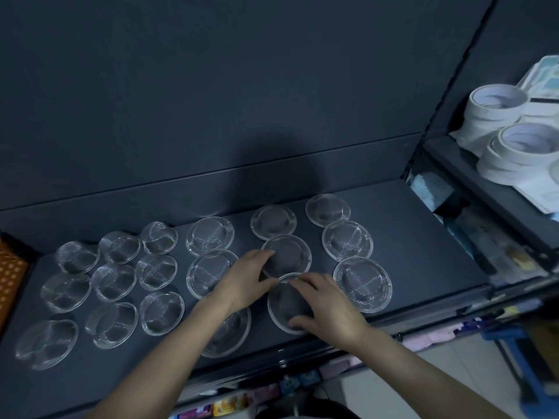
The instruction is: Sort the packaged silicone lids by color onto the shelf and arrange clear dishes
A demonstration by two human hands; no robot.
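Several clear round dishes lie in rows on a dark shelf (417, 237). My left hand (245, 279) reaches over the middle of the shelf, its fingertips on the rim of a plain clear dish (290, 252). My right hand (323, 306) grips the front plain dish (284, 300), fingers on its far rim and thumb at its near edge. My left forearm hides part of a larger dish (230, 334) at the shelf front. Textured dishes (363, 282) stand to the right, smaller ones (157, 270) to the left. No packaged silicone lids are visible.
An orange perforated item (12, 273) sits at the shelf's left end. The neighbouring shelf on the right holds rolls of white tape (499, 107) and packaged goods. Below the shelf's front lip hang colourful packages (230, 403). The shelf's back wall rises behind the dishes.
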